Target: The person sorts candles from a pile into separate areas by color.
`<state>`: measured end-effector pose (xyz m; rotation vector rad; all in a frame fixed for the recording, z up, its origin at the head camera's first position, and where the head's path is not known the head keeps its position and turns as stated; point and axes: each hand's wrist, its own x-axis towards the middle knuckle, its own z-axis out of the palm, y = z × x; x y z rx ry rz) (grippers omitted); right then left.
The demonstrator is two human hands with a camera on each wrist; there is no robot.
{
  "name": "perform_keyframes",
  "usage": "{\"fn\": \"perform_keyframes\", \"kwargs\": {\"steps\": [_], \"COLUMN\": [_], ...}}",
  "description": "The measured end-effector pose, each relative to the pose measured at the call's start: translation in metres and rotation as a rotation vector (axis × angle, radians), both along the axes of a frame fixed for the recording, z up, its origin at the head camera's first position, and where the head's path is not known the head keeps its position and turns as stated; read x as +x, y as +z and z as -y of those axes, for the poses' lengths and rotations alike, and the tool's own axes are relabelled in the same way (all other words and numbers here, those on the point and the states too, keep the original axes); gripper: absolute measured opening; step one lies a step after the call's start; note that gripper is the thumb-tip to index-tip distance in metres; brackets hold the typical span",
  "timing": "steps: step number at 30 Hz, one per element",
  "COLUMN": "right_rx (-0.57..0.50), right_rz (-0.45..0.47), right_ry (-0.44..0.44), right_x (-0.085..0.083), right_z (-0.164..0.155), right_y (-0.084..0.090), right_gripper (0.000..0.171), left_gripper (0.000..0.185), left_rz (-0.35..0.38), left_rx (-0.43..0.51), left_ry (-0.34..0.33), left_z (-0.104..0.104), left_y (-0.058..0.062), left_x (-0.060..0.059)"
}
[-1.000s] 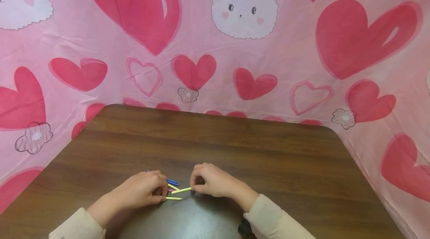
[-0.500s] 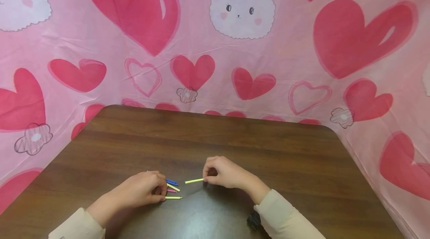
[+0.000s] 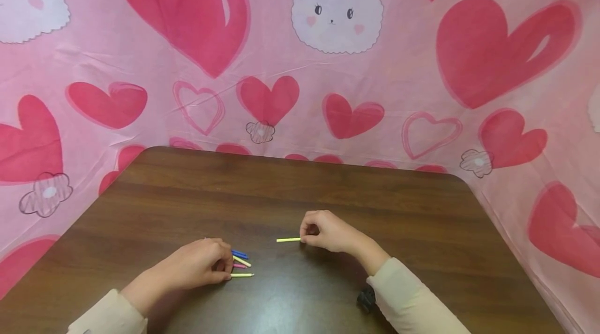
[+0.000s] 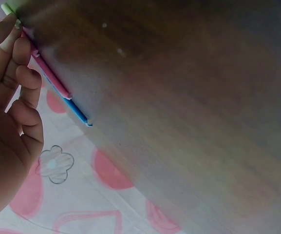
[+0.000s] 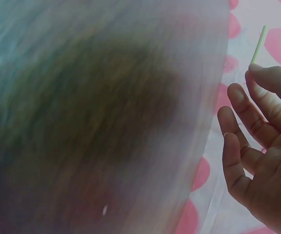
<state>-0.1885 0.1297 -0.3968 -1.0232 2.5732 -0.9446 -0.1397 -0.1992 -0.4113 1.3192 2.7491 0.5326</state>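
On the left of the table (image 3: 328, 188), the left hand (image 3: 199, 266) rests with its fingers curled over the near ends of a small bunch of sticks (image 3: 241, 265): a blue one, a yellow one, a pink one and another yellow one fan out to the right from under the fingertips, lying flat on the wood. The left wrist view shows the pink and blue sticks running along by the curled fingers (image 4: 21, 63). To the right, well apart from the bunch, the right hand (image 3: 325, 232) pinches one end of a single yellow stick (image 3: 288, 239), which points left toward the bunch and sits low over the table; whether it touches the wood cannot be told. The step in hand looks like sorting: one yellow stick is drawn out of the bunch and carried off to the right. The next move would call for laying it flat at a spot of its own, then pinching another thin stick without scattering the rest.
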Motion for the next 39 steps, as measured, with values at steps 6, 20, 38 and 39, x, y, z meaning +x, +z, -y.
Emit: {"fn": "perform_keyframes", "kwargs": {"steps": [6, 20, 38, 39], "right_rx": [0.012, 0.051, 0.061, 0.061], "right_rz": [0.013, 0.013, 0.011, 0.013], "right_ry": [-0.023, -0.081, -0.170, -0.174], "right_x": [-0.004, -0.015, -0.038, -0.039], "right_z": [-0.009, -0.032, -0.052, -0.052], "right_y": [0.000, -0.004, -0.010, -0.010], "right_gripper": [0.009, 0.008, 0.007, 0.008], "left_gripper": [0.021, 0.021, 0.021, 0.021], "left_rz": [0.018, 0.039, 0.044, 0.044], "left_rx": [-0.017, -0.024, -0.027, -0.027], "left_ry": [0.015, 0.034, 0.036, 0.037], "left_z": [-0.001, -0.001, -0.002, -0.002], "left_y": [0.000, 0.000, 0.000, 0.000], "left_x": [0.000, 0.001, 0.001, 0.001]}}
